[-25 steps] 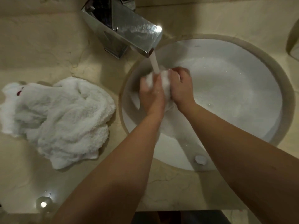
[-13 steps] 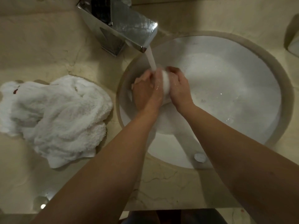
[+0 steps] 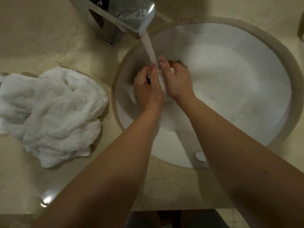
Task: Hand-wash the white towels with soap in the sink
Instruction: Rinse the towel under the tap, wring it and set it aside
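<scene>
both hands work low in the round white sink (image 3: 246, 51), right under the stream of water (image 3: 150, 51) that falls from the chrome faucet (image 3: 121, 15), so, as a judgement, the cloth is being rinsed or wetted while it is rubbed. the left hand (image 3: 148, 89) has its fingers curled round a bunched wet white towel (image 3: 162, 83), and the right hand (image 3: 176, 79) grips the same bunch from the other side, a small white fold showing between its fingers. the towel sits squeezed between the two palms, mostly hidden by them, with only a strip visible in the gap and a bit below the left hand. the water strikes just where thumbs meet. whether soap is on the cloth cannot be told. a second, dry-looking heap of white towels (image 3: 54, 112) lies on the beige marble counter (image 3: 41, 38) to the left of the basin, apparently waiting its turn, well apart from the hands.
</scene>
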Tool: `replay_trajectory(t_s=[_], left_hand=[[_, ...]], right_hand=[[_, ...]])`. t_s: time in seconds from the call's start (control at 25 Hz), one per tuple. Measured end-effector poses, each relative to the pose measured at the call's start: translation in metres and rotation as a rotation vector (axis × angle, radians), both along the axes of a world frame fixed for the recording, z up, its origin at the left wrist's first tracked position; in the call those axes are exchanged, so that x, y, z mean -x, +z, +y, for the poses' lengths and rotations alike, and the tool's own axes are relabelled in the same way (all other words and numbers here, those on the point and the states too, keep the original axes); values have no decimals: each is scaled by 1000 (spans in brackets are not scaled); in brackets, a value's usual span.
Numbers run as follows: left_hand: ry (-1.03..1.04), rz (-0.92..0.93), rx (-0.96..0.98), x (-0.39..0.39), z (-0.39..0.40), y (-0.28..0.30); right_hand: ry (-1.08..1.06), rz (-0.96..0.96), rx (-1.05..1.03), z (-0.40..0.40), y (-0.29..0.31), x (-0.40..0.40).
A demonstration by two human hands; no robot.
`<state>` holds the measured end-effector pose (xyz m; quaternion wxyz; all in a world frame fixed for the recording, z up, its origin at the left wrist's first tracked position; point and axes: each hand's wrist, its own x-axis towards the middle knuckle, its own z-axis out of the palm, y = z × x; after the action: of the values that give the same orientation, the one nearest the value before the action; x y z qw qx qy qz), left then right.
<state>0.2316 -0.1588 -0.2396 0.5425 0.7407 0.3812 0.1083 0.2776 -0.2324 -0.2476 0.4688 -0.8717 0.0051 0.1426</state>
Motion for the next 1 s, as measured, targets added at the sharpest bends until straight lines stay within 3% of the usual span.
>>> replay_trajectory(t_s=[0.08,0.32,0.56,0.68,0.92,1.0], left_hand=[[-69,33,37,-2,-7,-2],[-208,98,-104,-3,-9,-27],[-334,101,-225,-17,-2,-35],[-319,110,-100,-23,2,-35],[-349,130,-286,-28,5,-41],[-325,108,-305,-31,6,-44]], right_hand=[[-75,64,-39,-3,-11,3],[-137,166,-90,-10,-19,13],[-121,135,55,-2,-23,-7],[-76,145,42,-2,-28,-19],[131,146,275,-1,-24,-43],[94,149,263,-2,-22,-44]])
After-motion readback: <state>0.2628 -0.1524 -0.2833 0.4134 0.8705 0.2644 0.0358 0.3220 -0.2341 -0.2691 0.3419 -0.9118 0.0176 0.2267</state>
